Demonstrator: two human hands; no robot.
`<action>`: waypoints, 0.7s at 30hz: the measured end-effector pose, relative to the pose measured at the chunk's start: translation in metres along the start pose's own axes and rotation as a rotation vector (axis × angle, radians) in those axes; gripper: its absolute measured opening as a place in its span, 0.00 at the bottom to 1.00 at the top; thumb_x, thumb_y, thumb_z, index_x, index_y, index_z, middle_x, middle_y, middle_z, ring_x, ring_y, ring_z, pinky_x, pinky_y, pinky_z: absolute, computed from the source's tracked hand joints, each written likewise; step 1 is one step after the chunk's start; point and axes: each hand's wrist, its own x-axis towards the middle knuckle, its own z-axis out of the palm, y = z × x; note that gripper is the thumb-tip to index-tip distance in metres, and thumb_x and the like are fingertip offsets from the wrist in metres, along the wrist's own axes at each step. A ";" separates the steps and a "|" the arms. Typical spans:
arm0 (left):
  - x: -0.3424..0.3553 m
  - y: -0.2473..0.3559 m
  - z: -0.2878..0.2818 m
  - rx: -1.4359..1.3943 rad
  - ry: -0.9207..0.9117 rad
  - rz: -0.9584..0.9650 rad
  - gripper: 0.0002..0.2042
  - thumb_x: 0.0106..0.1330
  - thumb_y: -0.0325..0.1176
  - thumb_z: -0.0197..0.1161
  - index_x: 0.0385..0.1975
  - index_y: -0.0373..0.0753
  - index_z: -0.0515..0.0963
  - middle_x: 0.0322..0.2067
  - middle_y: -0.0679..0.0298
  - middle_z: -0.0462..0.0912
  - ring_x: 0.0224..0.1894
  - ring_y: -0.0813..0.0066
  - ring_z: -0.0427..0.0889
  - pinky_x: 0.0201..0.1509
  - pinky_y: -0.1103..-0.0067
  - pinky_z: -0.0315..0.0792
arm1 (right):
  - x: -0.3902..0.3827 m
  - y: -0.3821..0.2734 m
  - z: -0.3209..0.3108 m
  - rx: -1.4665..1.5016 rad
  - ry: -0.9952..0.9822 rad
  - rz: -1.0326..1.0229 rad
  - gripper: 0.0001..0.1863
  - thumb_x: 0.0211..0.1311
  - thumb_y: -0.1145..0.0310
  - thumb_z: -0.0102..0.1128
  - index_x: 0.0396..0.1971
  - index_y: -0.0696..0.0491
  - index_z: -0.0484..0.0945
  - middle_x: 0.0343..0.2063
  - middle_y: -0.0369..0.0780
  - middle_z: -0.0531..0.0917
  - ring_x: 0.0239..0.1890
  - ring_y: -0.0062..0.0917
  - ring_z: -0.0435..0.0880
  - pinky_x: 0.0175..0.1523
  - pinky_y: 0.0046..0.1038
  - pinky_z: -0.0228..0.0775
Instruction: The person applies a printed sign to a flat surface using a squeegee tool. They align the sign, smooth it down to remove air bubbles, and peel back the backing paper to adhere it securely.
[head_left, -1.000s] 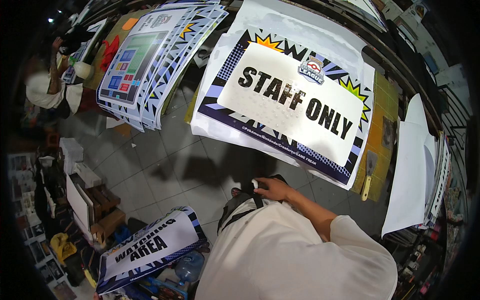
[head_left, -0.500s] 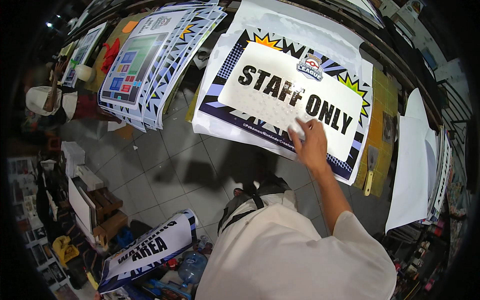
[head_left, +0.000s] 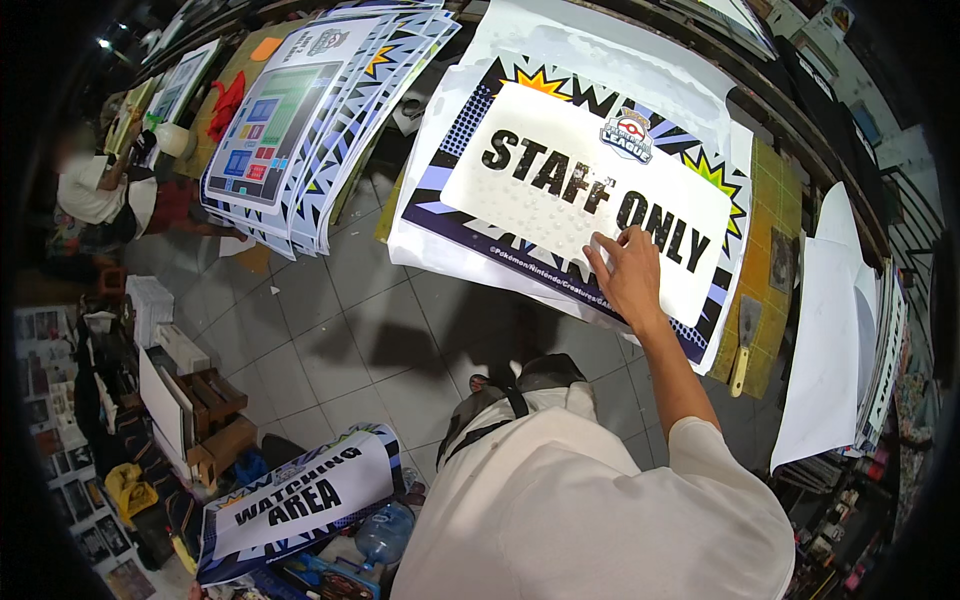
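My right hand (head_left: pixel 625 275) reaches onto a large printed sign (head_left: pixel 510 155) with black lettering, a white panel and a blue, star-burst border. Its bent fingertips are at the lower middle of the panel, among many small bubble-like spots, and are drawn together round something small and pale that I cannot make out. The sign lies on white backing paper (head_left: pixel 480 35) over a yellowish board (head_left: pixel 762 180). Right of the sign is a metal scraper (head_left: pixel 742 360) with a pale yellow handle. My left hand is out of view.
Stacked printed sheets (head_left: pixel 260 140), a red cloth (head_left: pixel 225 105) and a co-worker (head_left: pixel 100 190) are at upper left. A rolled printed sign (head_left: pixel 300 495), water jug (head_left: pixel 382 530) and cardboard boxes (head_left: pixel 220 450) sit lower left. White sheets (head_left: pixel 815 350) stand right, tiled floor (head_left: pixel 330 330) below.
My right hand has risen from near my waist onto the sign's panel, shifting slightly since half a second ago. The co-worker at left has changed posture.
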 end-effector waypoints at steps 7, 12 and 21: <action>0.006 0.000 -0.007 0.027 -0.018 -0.014 0.08 0.67 0.35 0.67 0.34 0.36 0.80 0.27 0.67 0.75 0.33 0.76 0.78 0.38 0.81 0.79 | -0.004 -0.014 -0.037 0.784 -0.745 0.216 0.12 0.59 0.65 0.71 0.40 0.56 0.86 0.33 0.43 0.82 0.39 0.32 0.80 0.45 0.32 0.73; -0.010 0.004 0.011 0.021 0.071 -0.004 0.10 0.67 0.36 0.68 0.32 0.37 0.79 0.25 0.67 0.73 0.32 0.77 0.76 0.36 0.81 0.79 | -0.044 -0.017 -0.016 0.742 -0.718 -0.077 0.13 0.58 0.63 0.72 0.35 0.57 0.83 0.43 0.44 0.82 0.38 0.38 0.84 0.48 0.35 0.77; -0.004 -0.005 0.001 0.060 0.025 -0.009 0.11 0.68 0.38 0.67 0.36 0.36 0.79 0.30 0.67 0.73 0.34 0.77 0.74 0.38 0.81 0.76 | -0.064 -0.057 -0.005 0.303 -0.385 -0.049 0.23 0.60 0.53 0.73 0.42 0.54 0.74 0.68 0.54 0.66 0.36 0.41 0.86 0.41 0.37 0.80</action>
